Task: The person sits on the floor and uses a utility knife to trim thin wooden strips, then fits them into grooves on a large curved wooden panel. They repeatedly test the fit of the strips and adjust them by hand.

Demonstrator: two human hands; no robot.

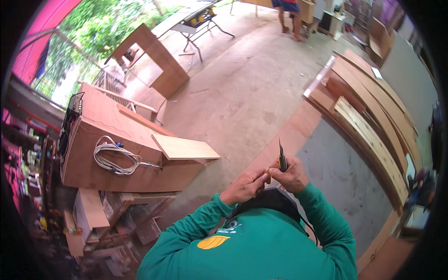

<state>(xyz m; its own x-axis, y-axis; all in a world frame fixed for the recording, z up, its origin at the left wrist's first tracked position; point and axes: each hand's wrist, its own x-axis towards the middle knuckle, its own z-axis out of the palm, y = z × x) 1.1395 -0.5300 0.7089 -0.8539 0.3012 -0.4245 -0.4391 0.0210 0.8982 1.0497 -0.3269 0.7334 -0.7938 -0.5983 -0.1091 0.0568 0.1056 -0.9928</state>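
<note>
My right hand [293, 175] is closed around a utility knife [282, 161] with a black and yellow handle. Its thin pointed blade sticks up, away from my body. Just beside it, my left hand [246, 186] is closed, its thumb and fingers pinched together. The fingertips of both hands meet in front of my chest, around something small that I cannot make out.
At left, a coiled pale cable [114, 158] hangs on a large wooden cabinet [93, 175], with a loose board [186, 147] on it. Stacked wood planks [373, 149] lie at right beside a grey panel [343, 168]. A person [291, 18] stands far off, near a folding stand [200, 32].
</note>
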